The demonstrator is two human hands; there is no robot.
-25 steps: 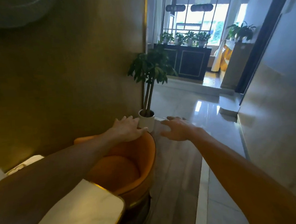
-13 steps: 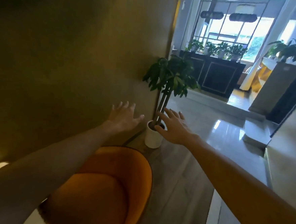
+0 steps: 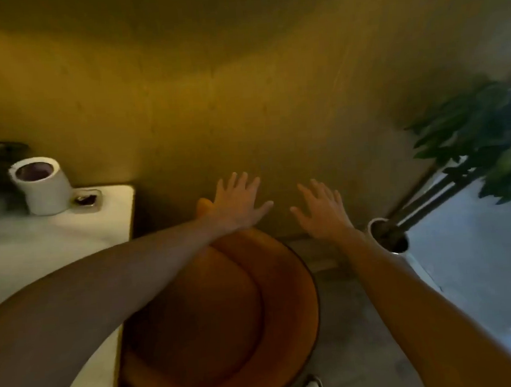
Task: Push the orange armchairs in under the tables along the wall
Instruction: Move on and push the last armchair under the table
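Observation:
An orange armchair point(image 3: 226, 313) with a round seat stands below me, its left side against a white table point(image 3: 52, 246) that sits along the olive wall. My left hand point(image 3: 237, 203) is stretched out flat with fingers spread, above the chair's far rim and close to the wall. My right hand point(image 3: 322, 210) is also spread and holds nothing, to the right of the chair's back, apart from it. Both forearms reach forward over the chair.
A white cylindrical holder point(image 3: 42, 187) and a small metal dish point(image 3: 87, 199) stand on the table's far corner. A potted plant in a white pot point(image 3: 387, 238) stands on the floor right of the chair. The olive wall point(image 3: 242, 103) is directly ahead.
My view has swung left from the corridor toward the wall and table. Both hands have lifted off the chair's rim and spread open in front of the wall.

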